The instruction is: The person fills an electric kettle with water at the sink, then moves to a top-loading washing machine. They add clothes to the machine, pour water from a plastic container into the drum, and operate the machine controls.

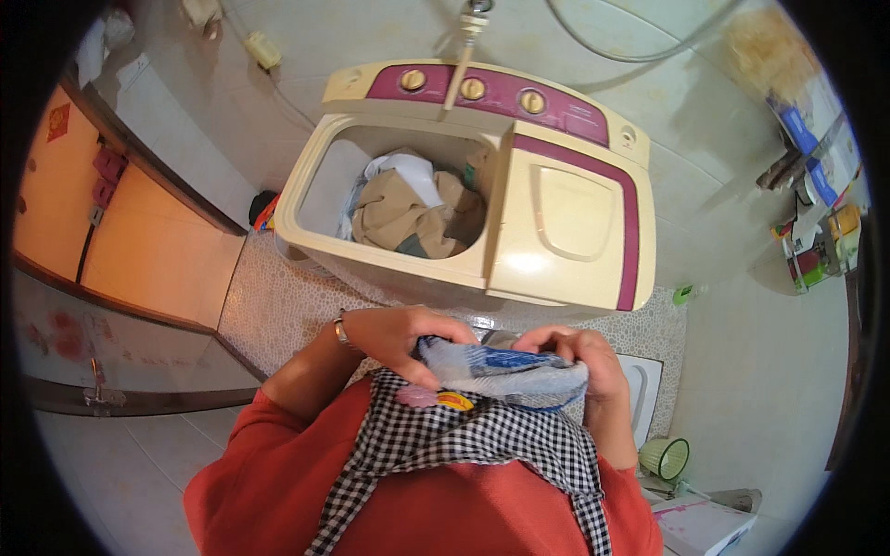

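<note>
A blue, grey and white patterned cloth (514, 375) is bunched up in front of my chest. My left hand (410, 340) grips its left end, thumb on the near side. At the other end my right hand (584, 358) holds it with curled fingers. Just beyond stands a cream and maroon twin-tub washing machine (396, 257). Its left tub is uncovered and holds a tan garment (403, 208) and a white cloth (410, 174). The lid (577, 201) covers the right tub. Below the cloth I wear a black and white checked apron (473, 438).
A hose (459, 76) runs from the wall tap over the machine's knob panel. A squat toilet (641, 393) and a green wastebasket (664, 459) are at the right. Toiletries fill a wall rack (810, 260). A doorway (153, 264) opens on the left.
</note>
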`<state>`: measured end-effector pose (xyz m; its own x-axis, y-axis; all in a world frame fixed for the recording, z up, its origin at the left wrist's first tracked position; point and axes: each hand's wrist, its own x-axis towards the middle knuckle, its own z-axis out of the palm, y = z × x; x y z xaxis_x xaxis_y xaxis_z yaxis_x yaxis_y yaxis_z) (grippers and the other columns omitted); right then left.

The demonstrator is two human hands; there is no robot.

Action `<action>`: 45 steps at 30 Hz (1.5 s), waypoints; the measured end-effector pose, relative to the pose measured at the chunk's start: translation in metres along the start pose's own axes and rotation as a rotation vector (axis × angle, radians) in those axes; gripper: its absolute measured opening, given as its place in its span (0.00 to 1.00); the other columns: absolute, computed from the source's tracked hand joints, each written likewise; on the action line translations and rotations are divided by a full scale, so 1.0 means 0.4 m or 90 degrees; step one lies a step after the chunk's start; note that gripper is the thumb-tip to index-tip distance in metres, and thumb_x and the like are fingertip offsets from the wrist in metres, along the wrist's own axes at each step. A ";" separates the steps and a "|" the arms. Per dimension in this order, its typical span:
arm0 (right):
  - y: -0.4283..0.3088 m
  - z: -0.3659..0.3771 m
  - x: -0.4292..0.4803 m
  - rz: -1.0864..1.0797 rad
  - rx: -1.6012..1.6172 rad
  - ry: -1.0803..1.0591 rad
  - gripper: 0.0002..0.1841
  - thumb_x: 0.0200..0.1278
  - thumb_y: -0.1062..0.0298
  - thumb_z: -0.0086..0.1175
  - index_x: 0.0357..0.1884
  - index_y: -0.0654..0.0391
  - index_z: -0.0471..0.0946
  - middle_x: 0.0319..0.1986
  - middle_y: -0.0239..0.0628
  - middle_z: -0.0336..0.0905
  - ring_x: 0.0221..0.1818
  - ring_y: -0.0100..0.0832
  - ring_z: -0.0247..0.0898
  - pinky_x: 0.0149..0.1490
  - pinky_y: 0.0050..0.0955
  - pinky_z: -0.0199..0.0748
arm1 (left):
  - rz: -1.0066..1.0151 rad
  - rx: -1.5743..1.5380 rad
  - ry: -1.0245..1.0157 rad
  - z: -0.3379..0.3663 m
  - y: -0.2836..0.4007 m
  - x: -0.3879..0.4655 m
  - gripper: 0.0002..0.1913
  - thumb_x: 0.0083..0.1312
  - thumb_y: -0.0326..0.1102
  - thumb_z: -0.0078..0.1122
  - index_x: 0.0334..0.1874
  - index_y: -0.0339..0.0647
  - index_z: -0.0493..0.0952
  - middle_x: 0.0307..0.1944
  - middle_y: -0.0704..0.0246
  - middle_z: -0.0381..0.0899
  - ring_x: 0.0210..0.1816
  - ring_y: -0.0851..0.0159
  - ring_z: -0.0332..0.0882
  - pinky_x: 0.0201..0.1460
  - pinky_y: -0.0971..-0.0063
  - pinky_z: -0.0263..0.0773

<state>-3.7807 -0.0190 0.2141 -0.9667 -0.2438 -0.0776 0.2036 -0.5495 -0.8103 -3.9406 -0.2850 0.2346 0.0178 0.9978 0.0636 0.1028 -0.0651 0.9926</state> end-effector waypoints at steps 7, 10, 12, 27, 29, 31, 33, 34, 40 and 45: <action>0.093 0.232 0.196 -0.153 -0.417 -0.001 0.12 0.62 0.70 0.61 0.23 0.63 0.75 0.44 0.40 0.78 0.44 0.29 0.72 0.49 0.27 0.70 | -0.011 -0.018 0.184 -0.019 0.013 -0.217 0.20 0.52 0.23 0.70 0.37 0.42 0.64 0.61 0.56 0.68 0.64 0.57 0.67 0.66 0.63 0.64; 0.120 0.258 0.179 -0.218 -0.389 0.087 0.09 0.59 0.73 0.63 0.24 0.62 0.77 0.42 0.37 0.79 0.43 0.29 0.73 0.48 0.27 0.70 | -0.097 -0.163 0.219 -0.021 -0.011 -0.159 0.29 0.53 0.18 0.65 0.55 0.42 0.63 0.64 0.57 0.64 0.64 0.61 0.66 0.69 0.66 0.61; 0.134 0.249 0.145 -0.293 -0.470 0.136 0.07 0.58 0.74 0.63 0.24 0.61 0.78 0.38 0.38 0.80 0.41 0.29 0.75 0.46 0.27 0.72 | -0.123 -0.150 0.099 -0.004 -0.020 -0.117 0.36 0.54 0.19 0.65 0.64 0.42 0.58 0.64 0.57 0.66 0.64 0.64 0.66 0.69 0.68 0.61; 0.570 -0.600 -0.618 -0.306 0.220 1.056 0.23 0.70 0.62 0.52 0.64 0.53 0.64 0.42 0.39 0.77 0.39 0.30 0.77 0.43 0.24 0.75 | -0.318 -0.038 -0.183 0.434 -0.321 0.720 0.21 0.66 0.25 0.53 0.63 0.38 0.70 0.53 0.68 0.77 0.54 0.73 0.73 0.60 0.77 0.68; 0.664 -0.767 -0.801 -0.336 0.329 1.146 0.30 0.69 0.59 0.53 0.70 0.49 0.56 0.43 0.38 0.74 0.40 0.32 0.76 0.42 0.26 0.76 | -0.328 -0.033 -0.211 0.538 -0.424 0.878 0.21 0.67 0.26 0.55 0.63 0.37 0.70 0.52 0.69 0.78 0.52 0.73 0.73 0.58 0.77 0.69; 0.767 -0.852 -0.882 -0.314 0.429 1.200 0.34 0.68 0.58 0.53 0.72 0.45 0.52 0.43 0.38 0.71 0.41 0.32 0.73 0.42 0.29 0.75 | -0.368 0.001 -0.231 0.581 -0.489 0.956 0.21 0.67 0.26 0.56 0.63 0.37 0.70 0.51 0.69 0.78 0.52 0.73 0.73 0.57 0.77 0.69; 0.841 -0.918 -0.988 -0.307 0.471 1.233 0.35 0.68 0.58 0.54 0.73 0.42 0.50 0.44 0.37 0.68 0.41 0.32 0.71 0.43 0.31 0.74 | -0.373 0.025 -0.266 0.656 -0.558 1.035 0.21 0.68 0.28 0.57 0.63 0.38 0.70 0.51 0.69 0.78 0.51 0.73 0.73 0.56 0.78 0.70; 0.871 -0.938 -1.022 -0.325 0.494 1.244 0.36 0.68 0.57 0.54 0.73 0.41 0.49 0.45 0.37 0.67 0.40 0.32 0.70 0.43 0.31 0.74 | -0.383 0.027 -0.276 0.678 -0.590 1.062 0.21 0.68 0.28 0.57 0.64 0.38 0.70 0.51 0.69 0.78 0.51 0.73 0.73 0.56 0.78 0.70; 0.949 -1.106 -1.167 -0.282 0.548 1.367 0.40 0.66 0.54 0.57 0.75 0.37 0.46 0.54 0.37 0.65 0.43 0.35 0.68 0.48 0.32 0.72 | -0.426 0.037 -0.347 0.789 -0.724 1.179 0.22 0.70 0.27 0.55 0.66 0.40 0.67 0.56 0.69 0.76 0.56 0.72 0.71 0.61 0.76 0.68; 0.986 -1.221 -1.225 -0.276 0.605 1.355 0.44 0.65 0.50 0.57 0.77 0.36 0.43 0.61 0.36 0.62 0.49 0.38 0.67 0.52 0.35 0.72 | -0.460 0.080 -0.344 0.780 -0.788 1.187 0.22 0.69 0.28 0.57 0.65 0.39 0.68 0.50 0.70 0.78 0.50 0.74 0.73 0.57 0.78 0.69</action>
<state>-3.3023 0.2741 -0.3511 0.4104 0.4385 -0.7996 -0.5856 -0.5454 -0.5997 -3.6544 0.2057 -0.0803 0.3673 0.6569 -0.6585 0.3776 0.5417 0.7510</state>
